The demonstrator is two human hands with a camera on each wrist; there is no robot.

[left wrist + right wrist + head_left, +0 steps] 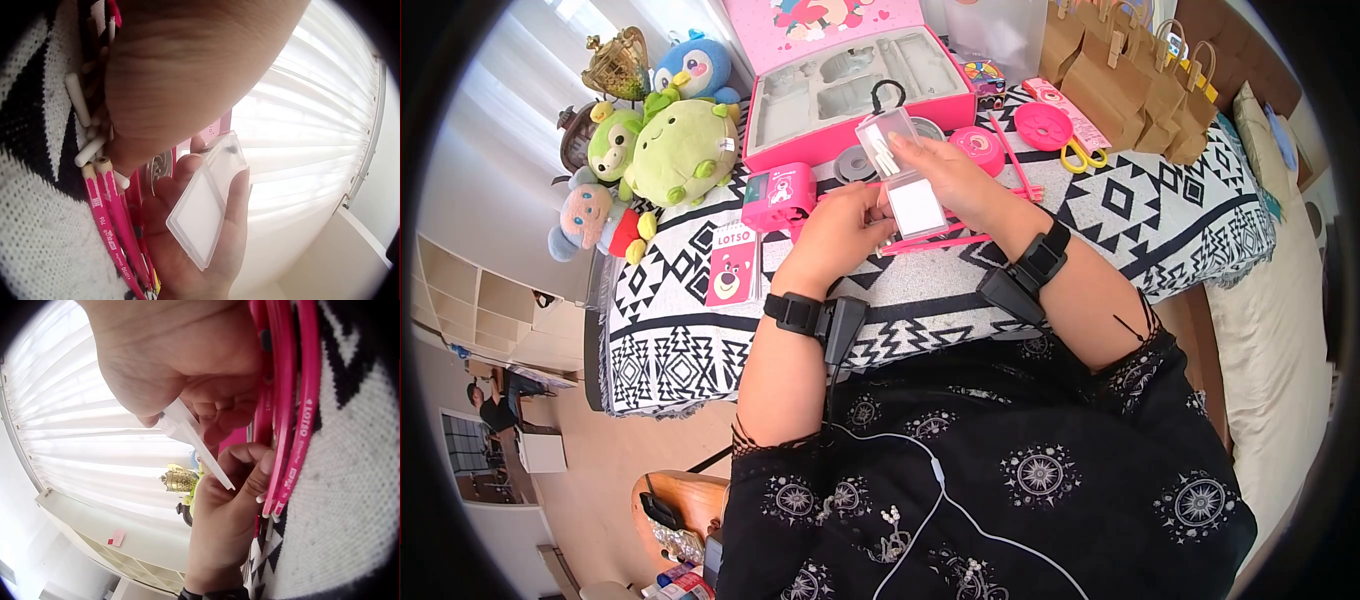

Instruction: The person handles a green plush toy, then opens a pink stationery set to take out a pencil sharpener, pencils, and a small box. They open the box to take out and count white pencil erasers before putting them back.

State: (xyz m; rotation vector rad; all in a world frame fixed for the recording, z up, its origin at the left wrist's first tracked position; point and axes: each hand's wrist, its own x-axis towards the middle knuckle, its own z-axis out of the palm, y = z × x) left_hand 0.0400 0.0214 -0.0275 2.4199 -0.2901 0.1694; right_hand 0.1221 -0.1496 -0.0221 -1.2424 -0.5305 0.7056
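My right hand (956,182) holds a small clear plastic box (918,208) with its hinged lid swung open. Several short white sticks (884,158) lie in its far half. Just left of the box, my left hand (838,232) is low over the cloth, thumb and forefinger pinching a white stick (121,180). More loose white sticks (77,100) lie beside that hand in the left wrist view, partly hidden by it. Pink pencils (115,231) lie on the cloth under and beside both hands.
A pink gift box (860,95) stands open behind the hands. Around them are a pink sharpener-like case (780,197), a Lotso notepad (733,265), round pink tins (977,150) and yellow-handled scissors (1084,157). Plush toys (685,150) sit left, paper bags (1120,90) right.
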